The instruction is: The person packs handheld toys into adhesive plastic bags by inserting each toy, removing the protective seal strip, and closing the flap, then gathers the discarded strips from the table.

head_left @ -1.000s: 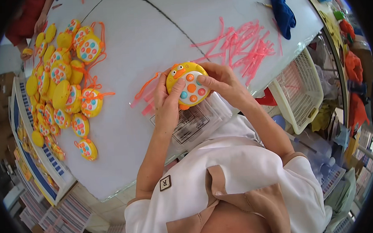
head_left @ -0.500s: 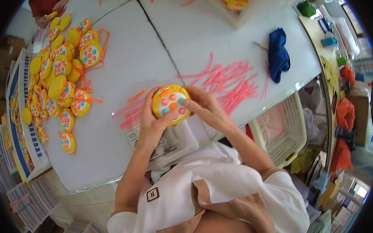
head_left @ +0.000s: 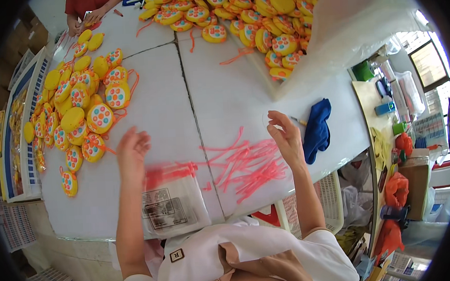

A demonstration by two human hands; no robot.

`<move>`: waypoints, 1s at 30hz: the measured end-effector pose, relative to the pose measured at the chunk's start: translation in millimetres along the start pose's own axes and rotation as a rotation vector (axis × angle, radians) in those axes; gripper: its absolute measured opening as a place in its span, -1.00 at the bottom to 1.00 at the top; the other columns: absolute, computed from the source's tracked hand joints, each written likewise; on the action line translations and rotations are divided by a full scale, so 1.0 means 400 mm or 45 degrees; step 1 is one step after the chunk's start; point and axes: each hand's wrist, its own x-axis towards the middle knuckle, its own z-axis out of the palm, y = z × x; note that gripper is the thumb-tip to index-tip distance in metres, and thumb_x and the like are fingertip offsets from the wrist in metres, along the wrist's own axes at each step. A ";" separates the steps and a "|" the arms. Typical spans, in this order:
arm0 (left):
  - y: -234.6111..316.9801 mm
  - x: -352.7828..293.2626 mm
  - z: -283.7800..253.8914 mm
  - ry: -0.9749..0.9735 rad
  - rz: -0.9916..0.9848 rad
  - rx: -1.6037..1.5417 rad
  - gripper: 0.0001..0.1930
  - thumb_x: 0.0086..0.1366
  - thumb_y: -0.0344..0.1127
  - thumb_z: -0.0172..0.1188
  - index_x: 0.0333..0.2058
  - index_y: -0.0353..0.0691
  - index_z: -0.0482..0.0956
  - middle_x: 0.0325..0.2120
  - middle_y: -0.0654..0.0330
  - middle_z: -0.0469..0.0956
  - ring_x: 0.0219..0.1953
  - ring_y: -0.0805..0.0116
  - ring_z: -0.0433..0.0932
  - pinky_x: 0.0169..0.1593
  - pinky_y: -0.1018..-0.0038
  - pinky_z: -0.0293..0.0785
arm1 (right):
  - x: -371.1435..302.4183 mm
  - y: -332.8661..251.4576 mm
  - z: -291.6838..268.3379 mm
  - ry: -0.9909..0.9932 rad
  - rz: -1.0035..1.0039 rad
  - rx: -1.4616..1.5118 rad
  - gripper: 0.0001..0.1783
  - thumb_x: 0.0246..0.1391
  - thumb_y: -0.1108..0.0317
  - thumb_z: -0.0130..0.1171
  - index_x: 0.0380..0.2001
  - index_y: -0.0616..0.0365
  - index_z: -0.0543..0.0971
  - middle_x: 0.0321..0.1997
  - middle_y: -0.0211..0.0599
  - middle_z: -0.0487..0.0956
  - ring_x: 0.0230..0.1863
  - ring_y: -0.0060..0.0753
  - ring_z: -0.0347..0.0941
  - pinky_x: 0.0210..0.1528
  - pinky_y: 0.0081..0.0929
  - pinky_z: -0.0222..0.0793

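My left hand (head_left: 132, 147) is raised over the left part of the table, blurred by motion; its finger pose cannot be made out. A pile of yellow press-button toys (head_left: 72, 119) with coloured dots and orange cords lies just left of it. My right hand (head_left: 286, 135) is held up above pink strips (head_left: 249, 162), thumb and fingers pinched together. A thin, curved wire (head_left: 263, 119) seems to stick out from that pinch. Between my forearms, near the table's front edge, lies a clear plastic bag (head_left: 180, 206) with dark print. Pink strips (head_left: 169, 172) show along its far edge.
A lined box (head_left: 259, 70) heaped with similar yellow toys stands at the back, its plastic liner (head_left: 351, 24) spread rightward. A blue cloth (head_left: 317, 130) lies at right. Below the edge is a white basket (head_left: 330, 198). A co-worker's hands (head_left: 89, 18) are far left.
Both hands have let go of the yellow toy and moved apart, left hand to the left, right hand to the right and up. The view has shifted, showing more of the toy box.
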 end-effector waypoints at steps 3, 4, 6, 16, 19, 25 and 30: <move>-0.048 -0.010 0.081 -0.138 0.084 0.274 -0.73 0.25 -0.37 0.09 -0.10 -0.34 0.47 -0.35 0.13 0.57 -0.27 0.37 0.57 -0.23 0.52 0.47 | 0.038 -0.040 0.002 0.054 -0.078 -0.165 -0.54 0.04 0.42 0.20 0.05 0.22 0.43 0.04 -0.05 0.47 0.05 -0.17 0.40 0.02 -0.31 0.39; -0.060 -0.004 0.102 -0.252 0.177 0.453 -0.75 0.25 -0.38 0.09 -0.12 -0.35 0.49 -0.38 0.16 0.56 -0.30 0.41 0.55 -0.25 0.54 0.46 | 0.058 -0.070 0.010 0.064 -0.243 -0.416 -0.50 0.00 0.42 0.23 0.05 0.22 0.41 0.08 -0.01 0.43 0.09 -0.08 0.37 0.06 -0.26 0.34; -0.090 0.028 0.113 -0.382 0.267 0.615 -0.77 0.25 -0.40 0.08 -0.14 -0.36 0.50 -0.41 0.20 0.56 -0.34 0.46 0.54 -0.27 0.56 0.45 | 0.111 -0.097 0.022 0.081 -0.404 -0.689 -0.46 -0.04 0.41 0.25 0.06 0.23 0.39 0.12 0.04 0.39 0.13 0.01 0.34 0.11 -0.21 0.30; -0.157 0.092 0.099 -0.397 0.375 0.473 -0.82 0.27 -0.50 0.02 -0.16 -0.38 0.48 -0.46 0.25 0.52 -0.42 0.59 0.44 -0.34 0.65 0.37 | 0.480 0.075 -0.011 -0.207 -0.233 -2.248 -0.61 -0.11 0.36 0.22 -0.13 0.15 0.51 -0.10 0.03 0.48 0.01 0.00 0.38 -0.26 -0.02 0.45; -0.160 0.091 0.087 -0.430 0.442 0.493 -0.83 0.28 -0.51 0.01 -0.17 -0.39 0.48 -0.46 0.25 0.52 -0.42 0.60 0.43 -0.36 0.66 0.36 | 0.513 0.145 -0.005 -0.223 -0.335 -2.446 -0.64 -0.11 0.32 0.22 -0.17 0.13 0.52 -0.19 -0.07 0.52 -0.06 -0.04 0.43 -0.34 -0.02 0.47; -0.139 0.067 0.067 -0.470 0.284 0.398 -0.83 0.30 -0.48 0.01 -0.17 -0.38 0.49 -0.47 0.25 0.52 -0.42 0.58 0.45 -0.34 0.65 0.38 | 0.466 0.092 -0.004 -0.331 -0.334 -2.433 -0.58 -0.08 0.34 0.20 -0.07 0.04 0.45 -0.27 -0.18 0.55 -0.11 -0.09 0.49 -0.33 0.02 0.47; -0.124 0.030 0.046 -0.443 0.137 0.426 -0.82 0.30 -0.42 0.05 -0.17 -0.37 0.51 -0.45 0.22 0.54 -0.38 0.51 0.51 -0.30 0.60 0.44 | 0.367 -0.133 0.086 -0.046 -0.496 -1.626 -0.56 0.01 0.29 0.19 -0.01 0.11 0.43 -0.23 -0.22 0.59 -0.21 -0.21 0.54 -0.23 -0.25 0.46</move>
